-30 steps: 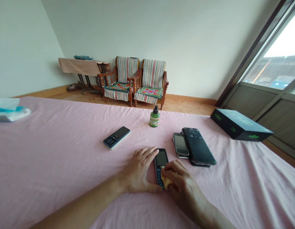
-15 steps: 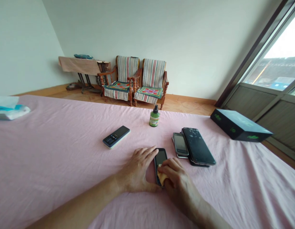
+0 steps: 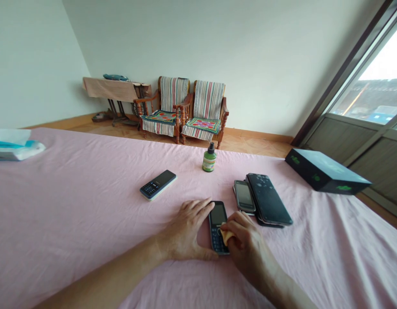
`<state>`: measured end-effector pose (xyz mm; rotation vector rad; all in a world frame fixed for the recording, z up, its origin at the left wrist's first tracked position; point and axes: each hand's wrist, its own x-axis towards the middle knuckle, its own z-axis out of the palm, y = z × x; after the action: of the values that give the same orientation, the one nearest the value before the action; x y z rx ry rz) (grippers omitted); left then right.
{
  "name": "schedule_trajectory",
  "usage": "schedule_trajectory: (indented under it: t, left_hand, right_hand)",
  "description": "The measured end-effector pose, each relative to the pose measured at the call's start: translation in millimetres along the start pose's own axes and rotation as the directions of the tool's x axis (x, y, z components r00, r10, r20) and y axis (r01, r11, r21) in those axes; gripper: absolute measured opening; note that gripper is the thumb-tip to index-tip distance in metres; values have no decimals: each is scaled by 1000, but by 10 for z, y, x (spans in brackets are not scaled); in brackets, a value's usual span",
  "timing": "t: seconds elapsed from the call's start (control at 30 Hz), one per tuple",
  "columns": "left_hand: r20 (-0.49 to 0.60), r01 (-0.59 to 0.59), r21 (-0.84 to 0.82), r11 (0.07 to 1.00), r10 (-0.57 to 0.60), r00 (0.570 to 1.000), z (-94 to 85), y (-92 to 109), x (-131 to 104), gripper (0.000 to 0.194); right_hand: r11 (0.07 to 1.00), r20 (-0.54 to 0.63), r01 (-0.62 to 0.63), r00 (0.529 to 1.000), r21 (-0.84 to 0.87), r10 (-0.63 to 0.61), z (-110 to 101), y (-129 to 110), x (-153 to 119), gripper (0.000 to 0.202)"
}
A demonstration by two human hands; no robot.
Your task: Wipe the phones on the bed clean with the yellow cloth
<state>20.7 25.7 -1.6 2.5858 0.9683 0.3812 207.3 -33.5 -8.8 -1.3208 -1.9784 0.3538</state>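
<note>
A dark keypad phone (image 3: 218, 214) lies face up on the pink cloth, between my two hands. My left hand (image 3: 188, 231) steadies it, fingertips at its upper left edge and thumb at its lower left corner, with the fingers and thumb spread around that side. Bunched in the closed fingers of my right hand (image 3: 245, 240) is a small yellow cloth (image 3: 227, 235), which touches the right side of the phone's keypad. Another keypad phone (image 3: 158, 184) lies farther left. To the right are a small grey phone (image 3: 244, 196) and a larger black phone (image 3: 269, 199), both on other flat items.
A green spray bottle (image 3: 209, 159) stands beyond the phones. At the right is a black box (image 3: 327, 171), and at the far left a white and blue packet (image 3: 16, 146). Two wooden chairs (image 3: 203, 111) stand past the pink-covered surface (image 3: 73, 193).
My right hand and the yellow cloth have shifted slightly right across the phone, uncovering more of its keypad. My left hand keeps its place on the phone's edge.
</note>
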Motion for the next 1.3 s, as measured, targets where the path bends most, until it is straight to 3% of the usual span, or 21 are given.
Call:
schedule_trajectory:
  t: [0.43,0.6,0.93,1.17,1.3]
  left_hand:
    - [4,0,0,1000,0,1000,1,-1,4,97]
    - [9,9,2,1000,-9,1000,6,-12,3,95]
    - [-22,-18,-8,1000,17,1000,27,-22,-5,94]
    - [-52,-30,-26,999,29,998,32,-22,2,97]
    - [-51,-30,-22,999,29,998,23,-14,-7,94]
  right_hand:
    - [1000,8,-19,1000,24,19,-6,-4,22,33]
    - [995,64,22,998,93,-28,46,-42,12,40]
    - [1000,66,27,997,10,-28,8,-20,33,40]
    - [997,105,67,992,33,-70,62,-141,41,41]
    - [999,57,21,998,25,-22,43,-95,49,40]
